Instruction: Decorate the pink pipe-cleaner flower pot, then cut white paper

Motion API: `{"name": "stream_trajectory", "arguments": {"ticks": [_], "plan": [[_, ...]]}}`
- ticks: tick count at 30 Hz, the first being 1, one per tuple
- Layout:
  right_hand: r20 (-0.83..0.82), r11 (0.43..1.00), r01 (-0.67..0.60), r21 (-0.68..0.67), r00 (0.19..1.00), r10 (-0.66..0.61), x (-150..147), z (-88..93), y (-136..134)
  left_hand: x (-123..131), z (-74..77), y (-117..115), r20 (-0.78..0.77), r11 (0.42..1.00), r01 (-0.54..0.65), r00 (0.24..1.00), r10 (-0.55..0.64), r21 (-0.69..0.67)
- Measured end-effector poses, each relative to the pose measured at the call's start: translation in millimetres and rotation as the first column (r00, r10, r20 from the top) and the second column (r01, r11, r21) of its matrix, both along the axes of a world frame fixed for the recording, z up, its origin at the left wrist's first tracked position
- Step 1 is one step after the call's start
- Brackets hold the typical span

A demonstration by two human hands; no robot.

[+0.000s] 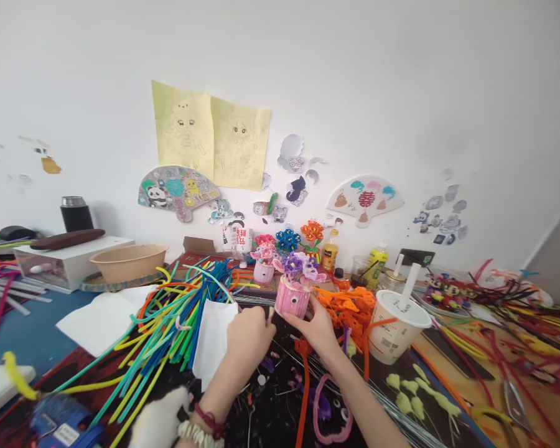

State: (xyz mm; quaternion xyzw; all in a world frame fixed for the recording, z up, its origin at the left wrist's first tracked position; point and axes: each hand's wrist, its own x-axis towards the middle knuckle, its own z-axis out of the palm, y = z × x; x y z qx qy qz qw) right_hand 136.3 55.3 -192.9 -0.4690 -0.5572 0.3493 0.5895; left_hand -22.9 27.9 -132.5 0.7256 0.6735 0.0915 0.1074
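Observation:
My right hand (318, 326) grips a small pink flower pot (293, 300) made of pipe cleaners, with a googly eye on its front. Purple and lilac pipe-cleaner flowers (303, 266) rise out of it. Just left of the pot, my left hand (249, 336) is closed in a pinch, apart from the pot. A tiny pale tip (270, 312) shows at its fingers, too small to name. Beneath my hands the dark work surface (266, 407) carries scraps and a pink pipe-cleaner loop (332, 414).
Green, blue and yellow pipe cleaners (168, 330) spread left, beside white paper (212, 339). Orange pipe-cleaner pieces (348, 308) and a lidded paper cup with a straw (396, 330) stand right. Scissors (513, 401) lie far right. Finished pipe-cleaner flowers (288, 240) stand near the wall.

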Motion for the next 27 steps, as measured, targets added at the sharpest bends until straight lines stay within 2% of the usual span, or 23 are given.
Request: {"name": "stream_trajectory", "arguments": {"ticks": [4, 8, 11, 16, 21, 27], "plan": [[0.061, 0.999, 0.012, -0.030, 0.998, -0.010, 1, -1.0, -1, -18, 6.2, 9, 0.119, 0.993, -0.108, 0.988, 0.101, 0.046], [0.137, 0.998, -0.023, -0.058, 0.990, 0.031, -4, -3.4, -5, -23, 5.3, 17, 0.330, 0.986, -0.135, 0.939, 0.098, 0.093], [0.190, 0.998, -0.018, -0.067, 0.981, 0.030, -8, -7.1, -7, -24, 1.3, 22, 0.490, 0.984, -0.147, 0.868, 0.082, 0.096], [0.282, 0.997, 0.057, -0.041, 0.959, -0.043, -9, -9.4, -5, -28, -9.1, 31, 0.698, 0.979, -0.177, 0.714, 0.056, 0.102], [0.376, 0.995, 0.097, -0.024, 0.923, -0.081, -8, -7.2, -5, -31, -14.6, 34, 0.797, 0.975, -0.197, 0.603, 0.037, 0.104], [0.404, 0.995, 0.101, -0.015, 0.911, -0.086, -10, -7.8, -6, -30, -11.2, 30, 0.818, 0.985, -0.151, 0.575, 0.020, 0.082]]}}
